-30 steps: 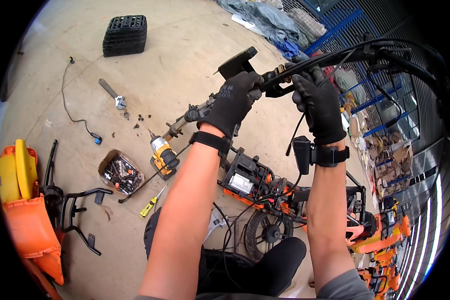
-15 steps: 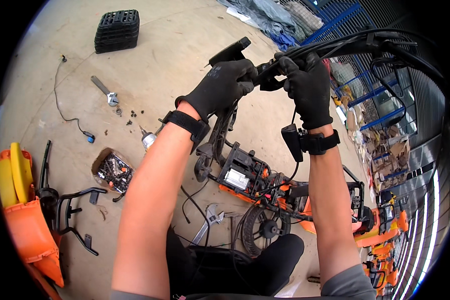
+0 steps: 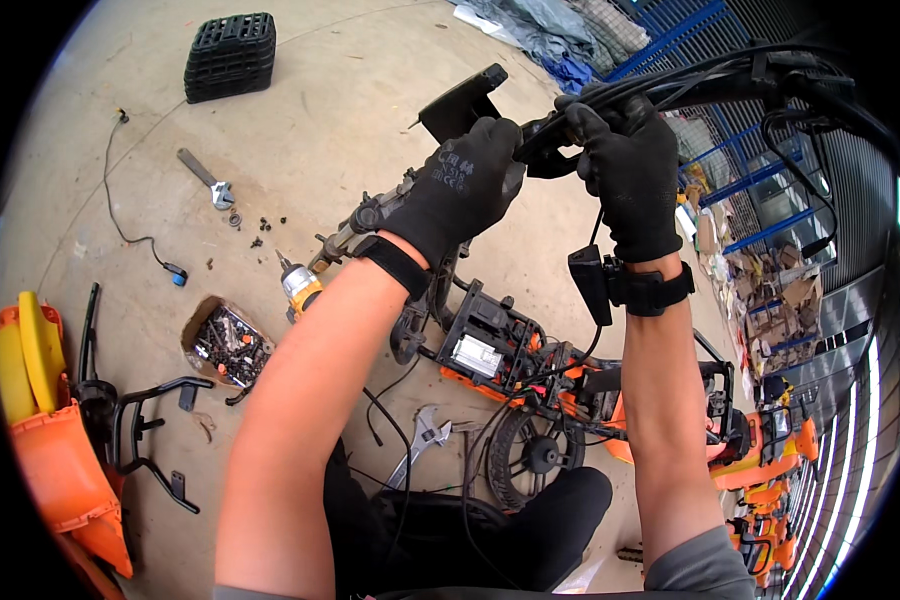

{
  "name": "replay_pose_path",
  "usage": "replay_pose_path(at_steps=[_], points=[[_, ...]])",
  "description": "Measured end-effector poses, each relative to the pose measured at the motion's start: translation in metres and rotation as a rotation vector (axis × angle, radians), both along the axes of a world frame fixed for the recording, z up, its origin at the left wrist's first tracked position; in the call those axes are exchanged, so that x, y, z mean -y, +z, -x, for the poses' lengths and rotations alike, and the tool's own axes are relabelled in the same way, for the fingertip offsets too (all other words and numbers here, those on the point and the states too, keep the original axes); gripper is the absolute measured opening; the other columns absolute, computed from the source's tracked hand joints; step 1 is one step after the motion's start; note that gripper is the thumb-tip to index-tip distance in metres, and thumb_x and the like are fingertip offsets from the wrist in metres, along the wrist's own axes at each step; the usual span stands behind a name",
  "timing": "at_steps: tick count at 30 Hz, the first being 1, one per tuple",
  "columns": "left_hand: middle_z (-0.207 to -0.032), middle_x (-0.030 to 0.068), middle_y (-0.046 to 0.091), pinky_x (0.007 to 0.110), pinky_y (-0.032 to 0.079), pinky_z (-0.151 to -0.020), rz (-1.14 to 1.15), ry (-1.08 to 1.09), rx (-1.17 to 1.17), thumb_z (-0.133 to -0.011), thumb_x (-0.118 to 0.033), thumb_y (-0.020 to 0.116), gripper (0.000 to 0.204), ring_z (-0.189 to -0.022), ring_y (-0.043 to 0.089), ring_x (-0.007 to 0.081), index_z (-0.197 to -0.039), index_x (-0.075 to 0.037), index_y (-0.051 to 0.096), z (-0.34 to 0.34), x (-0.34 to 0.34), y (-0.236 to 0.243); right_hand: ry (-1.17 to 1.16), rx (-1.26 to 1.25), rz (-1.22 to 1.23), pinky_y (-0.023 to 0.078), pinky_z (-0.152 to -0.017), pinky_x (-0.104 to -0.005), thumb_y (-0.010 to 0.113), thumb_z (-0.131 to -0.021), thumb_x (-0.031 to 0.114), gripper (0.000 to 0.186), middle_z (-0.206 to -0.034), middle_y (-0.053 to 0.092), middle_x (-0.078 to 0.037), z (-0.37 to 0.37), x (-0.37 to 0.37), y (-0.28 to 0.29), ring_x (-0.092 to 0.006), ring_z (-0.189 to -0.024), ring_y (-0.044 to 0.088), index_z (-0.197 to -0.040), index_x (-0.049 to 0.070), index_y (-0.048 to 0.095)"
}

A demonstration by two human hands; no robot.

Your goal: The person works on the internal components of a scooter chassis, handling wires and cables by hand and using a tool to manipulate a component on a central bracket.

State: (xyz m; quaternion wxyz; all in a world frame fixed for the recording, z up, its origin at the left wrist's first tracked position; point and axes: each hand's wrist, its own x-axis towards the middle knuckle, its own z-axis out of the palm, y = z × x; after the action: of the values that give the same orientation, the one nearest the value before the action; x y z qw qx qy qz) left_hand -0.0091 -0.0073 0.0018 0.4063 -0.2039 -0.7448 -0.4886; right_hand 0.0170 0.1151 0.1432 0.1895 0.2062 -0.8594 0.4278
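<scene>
Both my hands wear black gloves and are raised at the top middle. The fingers of my right hand (image 3: 630, 180) are wrapped round a bundle of black cables (image 3: 695, 88) that runs along a dark tube to the upper right. My left hand (image 3: 465, 185) is closed at the left end of the same bundle; its fingertips are partly hidden. Just above it juts a flat black panel (image 3: 462, 103). A black bracket-like part (image 3: 550, 160) sits between the hands. Below lies a partly stripped orange and black electric bike frame (image 3: 480, 335) with a spoked wheel (image 3: 538, 457).
On the floor at left are an adjustable wrench (image 3: 206, 180), loose bolts, a yellow drill (image 3: 298, 283) and a box of screws (image 3: 228, 340). A black crate (image 3: 230, 58) stands farther off. Orange body panels (image 3: 65, 470) lie at lower left. Another wrench (image 3: 420, 440) is near my legs.
My left hand has shifted right and turned, so the back of its glove shows more. My right hand has moved slightly right and down, still on the cables. More of the drill shows.
</scene>
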Motion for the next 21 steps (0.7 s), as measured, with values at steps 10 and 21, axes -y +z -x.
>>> replay_pose_path(at_steps=[10,21], points=[[-0.093,0.0156,0.059,0.046,0.054,-0.063,0.035,0.211,-0.047,-0.083,-0.011,0.068,0.024,-0.073,0.064,0.0378,-0.1,-0.006,0.051,0.004,-0.014,-0.004,0.041,0.01,0.027,0.034,-0.04,-0.0204,0.072,-0.092,0.013,0.017,-0.074,0.068,-0.004,-0.004,-0.004,0.001,-0.0039,-0.047,0.05,-0.101,-0.001,0.072],[-0.107,0.0177,0.063,0.047,0.055,-0.071,-0.106,0.178,0.098,-0.084,-0.015,0.073,0.043,-0.085,0.067,0.0389,-0.122,-0.007,0.053,-0.017,-0.011,-0.005,0.078,0.075,0.125,0.039,-0.04,-0.0219,0.062,-0.093,0.008,0.012,-0.08,0.068,-0.008,-0.015,-0.009,0.004,-0.0072,-0.048,0.053,-0.101,-0.001,0.062]])
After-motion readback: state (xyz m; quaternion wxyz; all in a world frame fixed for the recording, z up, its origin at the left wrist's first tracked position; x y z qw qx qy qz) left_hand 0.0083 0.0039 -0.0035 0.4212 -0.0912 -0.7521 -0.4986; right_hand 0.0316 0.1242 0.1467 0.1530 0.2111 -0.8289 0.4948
